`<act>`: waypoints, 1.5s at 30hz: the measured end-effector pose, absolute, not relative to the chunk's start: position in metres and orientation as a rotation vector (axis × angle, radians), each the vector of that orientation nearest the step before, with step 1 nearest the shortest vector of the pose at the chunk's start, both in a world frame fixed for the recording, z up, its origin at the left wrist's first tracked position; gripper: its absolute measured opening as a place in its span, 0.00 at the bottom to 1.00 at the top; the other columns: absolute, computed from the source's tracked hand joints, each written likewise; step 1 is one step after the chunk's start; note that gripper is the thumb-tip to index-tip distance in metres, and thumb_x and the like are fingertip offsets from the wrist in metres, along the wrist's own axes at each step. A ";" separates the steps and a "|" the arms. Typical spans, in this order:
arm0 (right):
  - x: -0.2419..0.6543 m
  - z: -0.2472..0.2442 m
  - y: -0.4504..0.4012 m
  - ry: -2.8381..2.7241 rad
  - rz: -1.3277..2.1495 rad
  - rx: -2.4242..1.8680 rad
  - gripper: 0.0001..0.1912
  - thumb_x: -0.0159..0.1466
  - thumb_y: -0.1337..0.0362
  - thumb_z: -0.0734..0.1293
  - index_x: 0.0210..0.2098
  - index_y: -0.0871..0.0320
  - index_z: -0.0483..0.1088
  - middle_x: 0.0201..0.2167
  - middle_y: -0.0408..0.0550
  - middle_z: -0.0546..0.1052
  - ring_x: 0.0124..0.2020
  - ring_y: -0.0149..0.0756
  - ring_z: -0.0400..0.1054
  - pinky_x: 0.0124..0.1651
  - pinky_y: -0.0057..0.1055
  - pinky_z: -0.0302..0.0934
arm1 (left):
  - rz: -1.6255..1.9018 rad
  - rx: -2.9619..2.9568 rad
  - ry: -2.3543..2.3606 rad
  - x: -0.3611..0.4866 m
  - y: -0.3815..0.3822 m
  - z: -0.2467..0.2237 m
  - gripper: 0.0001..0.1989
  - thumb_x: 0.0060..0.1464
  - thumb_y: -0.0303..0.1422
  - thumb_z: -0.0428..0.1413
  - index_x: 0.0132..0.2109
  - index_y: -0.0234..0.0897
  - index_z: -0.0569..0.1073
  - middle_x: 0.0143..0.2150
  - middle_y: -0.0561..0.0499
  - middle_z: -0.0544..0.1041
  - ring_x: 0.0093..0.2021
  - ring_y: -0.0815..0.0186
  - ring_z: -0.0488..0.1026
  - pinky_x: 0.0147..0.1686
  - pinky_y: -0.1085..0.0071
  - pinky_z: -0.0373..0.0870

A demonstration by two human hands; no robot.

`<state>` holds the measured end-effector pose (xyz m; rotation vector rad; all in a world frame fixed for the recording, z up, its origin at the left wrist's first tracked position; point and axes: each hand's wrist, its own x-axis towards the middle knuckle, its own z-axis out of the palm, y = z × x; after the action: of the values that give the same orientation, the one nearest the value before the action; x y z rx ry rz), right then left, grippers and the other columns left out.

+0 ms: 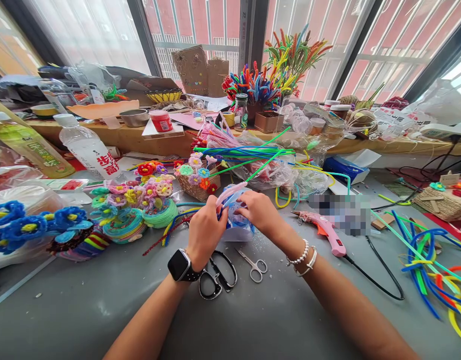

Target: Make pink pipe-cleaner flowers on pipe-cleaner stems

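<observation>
Both hands, left hand (204, 227) and right hand (257, 212), grasp a pink pipe cleaner (230, 192) over a small blue-white bag (236, 220); shaping seems only begun, finished flowers (134, 205) near the table's left edge.

Blurred patch (341, 214) near table's (102, 310) right edge: contents not legible; blue bundle (236, 220) partly covered by both hands; black scissors (217, 275) partly hidden behind left wrist; pipe cleaners (433, 265) cut off at right picture edge.

A craft workshop by a barred window: pipe cleaners (253, 152) in heaps, a glue gun (326, 232), scissors (217, 275) and finished chenille flowers (140, 202) crowd the grey table (83, 305).
</observation>
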<state>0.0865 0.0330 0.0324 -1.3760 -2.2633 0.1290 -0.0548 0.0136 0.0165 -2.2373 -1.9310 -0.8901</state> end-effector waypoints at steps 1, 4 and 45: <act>0.090 0.036 0.031 -2.217 0.179 -1.304 0.05 0.53 0.69 0.67 0.31 0.60 0.71 0.32 0.49 0.75 0.34 0.35 0.68 0.37 0.29 0.62 | -0.895 -2.230 -1.935 -0.057 0.015 0.017 0.05 0.51 0.35 0.47 0.31 0.38 0.60 0.25 0.53 0.73 0.25 0.64 0.71 0.22 0.73 0.57; 0.112 0.044 0.025 -1.991 0.248 -1.160 0.05 0.57 0.68 0.63 0.32 0.59 0.71 0.31 0.46 0.75 0.33 0.30 0.68 0.36 0.26 0.62 | -0.890 -2.187 -1.970 -0.062 0.018 0.021 0.06 0.50 0.35 0.48 0.31 0.38 0.60 0.24 0.54 0.72 0.24 0.64 0.71 0.22 0.73 0.56; 0.175 0.010 0.043 -2.547 0.432 -1.706 0.07 0.52 0.73 0.63 0.30 0.61 0.71 0.27 0.47 0.75 0.29 0.32 0.69 0.31 0.23 0.59 | -0.782 -2.096 -2.048 -0.069 0.024 0.023 0.05 0.50 0.35 0.47 0.31 0.38 0.60 0.23 0.53 0.71 0.24 0.63 0.71 0.21 0.73 0.55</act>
<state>0.1755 0.0429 0.0100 -1.7061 -2.5473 0.4315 -0.0695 0.0240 0.0231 -2.0964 -2.0476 -0.7824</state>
